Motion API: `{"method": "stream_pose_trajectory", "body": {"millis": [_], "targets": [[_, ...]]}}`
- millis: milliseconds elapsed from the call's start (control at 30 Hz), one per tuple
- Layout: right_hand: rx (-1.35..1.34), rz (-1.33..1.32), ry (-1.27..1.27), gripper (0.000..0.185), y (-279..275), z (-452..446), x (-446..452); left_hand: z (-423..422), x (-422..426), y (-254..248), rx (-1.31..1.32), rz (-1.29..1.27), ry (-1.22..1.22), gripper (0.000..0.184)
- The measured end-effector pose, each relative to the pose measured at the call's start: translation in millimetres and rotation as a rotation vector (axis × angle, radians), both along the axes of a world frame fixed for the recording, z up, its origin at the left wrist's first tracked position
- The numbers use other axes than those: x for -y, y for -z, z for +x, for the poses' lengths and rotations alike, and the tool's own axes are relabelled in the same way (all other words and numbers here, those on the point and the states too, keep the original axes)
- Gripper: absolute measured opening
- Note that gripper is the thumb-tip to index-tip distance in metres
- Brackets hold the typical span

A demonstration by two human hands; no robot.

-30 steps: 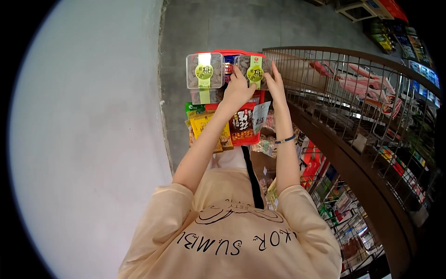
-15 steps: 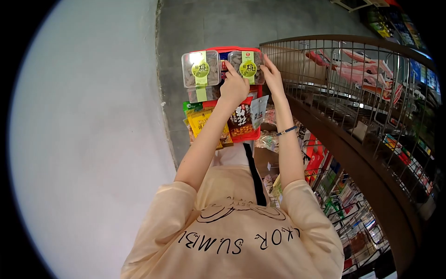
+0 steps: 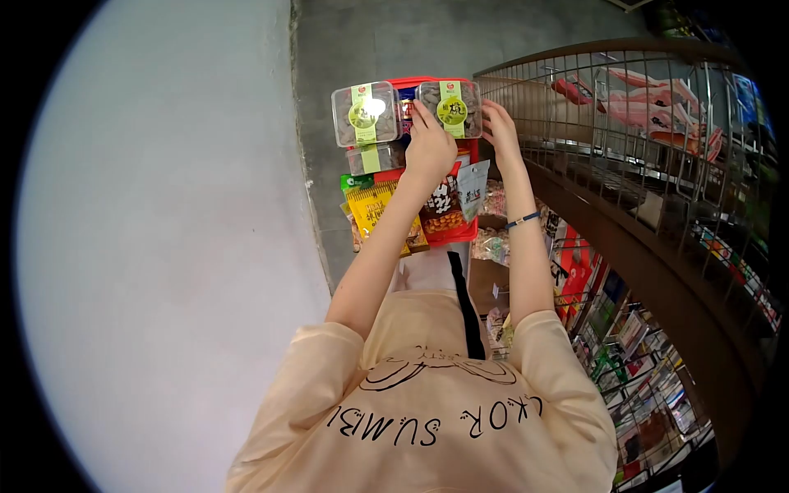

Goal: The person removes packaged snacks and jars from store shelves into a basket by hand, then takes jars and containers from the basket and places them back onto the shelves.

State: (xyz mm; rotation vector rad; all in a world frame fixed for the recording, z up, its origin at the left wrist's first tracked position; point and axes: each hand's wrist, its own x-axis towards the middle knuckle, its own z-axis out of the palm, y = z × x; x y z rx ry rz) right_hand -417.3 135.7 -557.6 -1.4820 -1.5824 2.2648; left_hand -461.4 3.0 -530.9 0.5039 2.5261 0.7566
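Note:
A red basket (image 3: 463, 237) holds snack packs. Near its far edge stand a left clear box (image 3: 364, 117) and a right clear box (image 3: 449, 108), each with a green label; another clear box (image 3: 374, 158) lies partly below the left one. My left hand (image 3: 431, 146) is over the gap between the upper boxes, its fingers close to a blue pack (image 3: 407, 107); whether it grips anything is unclear. At the right box's right side is my right hand (image 3: 500, 133), fingers apart. Nearer me are yellow packs (image 3: 371, 205), a red-brown nut pack (image 3: 444, 209) and a pale pouch (image 3: 472, 187).
A pale wall (image 3: 164, 246) fills the left side. On the right, a brown-framed wire rack (image 3: 575, 177) curves past, holding pink packages (image 3: 649, 107). Lower right are more shelved goods (image 3: 579, 263). Grey floor (image 3: 394, 41) lies beyond the basket.
My right hand has come off the top of the right box to its side. My left hand has drawn back slightly from that box's label. The view has shifted a little.

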Motion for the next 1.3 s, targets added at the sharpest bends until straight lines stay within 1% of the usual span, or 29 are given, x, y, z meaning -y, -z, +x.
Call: {"method": "stream_pose_trajectory", "body": {"millis": [33,67,100,167,267,300,333,400,433,467,500,533,600,633,667,700,833,900,933,967,1000,1033,1100,1167,1200,1233,1300], "targets": [[-0.017,0.003,0.057,0.033,1.8,2.7,1.7,4.4,0.8,-3.1,-0.057,0.01,0.026,0.07],[-0.019,0.006,0.062,0.033,2.9,7.0,3.1,9.3,2.1,-6.7,-0.114,0.021,0.052,0.067],[0.014,0.039,0.048,0.032,4.7,12.2,5.5,14.7,4.6,-11.2,-0.117,0.024,0.057,0.067],[0.038,0.077,0.043,0.031,6.2,25.0,13.1,27.8,14.0,-23.2,-0.203,0.166,0.116,0.063],[-0.038,0.202,0.079,0.027,-7.0,57.0,33.6,51.4,37.8,-48.0,-0.142,0.278,0.166,0.059],[-0.057,0.194,0.101,0.026,-9.6,71.2,42.2,59.1,48.2,-58.8,-0.109,0.325,0.189,0.056],[-0.075,0.188,0.126,0.025,-8.9,86.7,51.2,65.8,60.1,-68.0,-0.115,0.335,0.207,0.056],[-0.084,0.213,0.102,0.024,-3.3,124.1,70.5,79.0,89.6,-81.8,0.046,0.303,0.25,0.047],[-0.132,0.235,0.099,0.024,6.3,145.2,80.8,86.3,106.2,-83.1,0.039,0.312,0.272,0.047],[-0.181,0.26,0.095,0.024,15.8,166.1,91.4,93.7,123.8,-80.6,0.066,0.301,0.318,0.043],[-0.125,0.272,0.115,0.024,22.4,186.6,104.8,99.9,141.0,-80.5,0.091,0.288,0.363,0.04],[-0.071,0.283,0.135,0.023,22.0,203.6,117.7,104.7,157.5,-83.9,0.08,0.299,0.382,0.04],[0.045,0.263,0.114,0.022,3.4,225.3,141.2,110.4,188.8,-92.0,0.04,0.202,0.497,0.036],[0.031,0.278,0.134,0.022,20.0,244.2,152.6,111.0,202.0,-95.9,0.023,0.214,0.517,0.036],[0.046,0.294,0.127,0.023,56.6,268.2,165.6,112.2,215.5,-99.7,0.044,0.175,0.565,0.036],[0.061,0.309,0.119,0.024,74.7,282.4,179.4,113.5,229.7,-102.5,0.065,0.133,0.611,0.035],[0.091,0.387,0.12,0.023,46.6,280.1,235.7,113.3,279.0,-102.6,-0.038,0.121,0.739,0.035],[0.082,0.347,0.122,0.027,33.3,269.3,266.8,111.3,299.0,-103.6,-0.02,-0.005,0.817,0.036],[0.134,0.375,0.073,0.028,11.1,257.3,280.4,109.5,307.2,-102.7,-0.043,0.012,0.836,0.036],[0.19,0.4,0.027,0.029,-12.8,249.6,292.5,108.9,316.3,-101.6,-0.037,-0.028,0.865,0.037],[0.166,0.32,0.0,0.032,4.4,251.7,303.0,108.4,326.0,-100.2,-0.03,-0.07,0.895,0.038],[0.203,0.454,-0.133,0.035,-11.5,250.7,312.8,107.3,335.1,-95.8,-0.053,-0.053,0.922,0.038],[0.11,0.449,-0.247,0.039,-1.4,258.4,325.8,105.3,350.1,-89.4,-0.009,-0.182,0.997,0.041],[0.249,0.42,-0.317,0.043,-22.3,262.4,331.0,102.5,359.1,-89.7,-0.027,-0.181,1.048,0.042],[0.308,0.45,-0.288,0.045,-28.8,264.5,334.8,101.1,361.5,-89.4,-0.018,-0.2,1.066,0.043],[0.333,0.55,-0.248,0.044,-26.5,268.9,340.4,100.9,363.8,-88.5,-0.045,-0.182,1.103,0.043],[0.333,0.546,-0.216,0.044,-25.3,280.0,344.4,102.2,363.8,-85.1,-0.076,-0.162,1.105,0.045]]}}
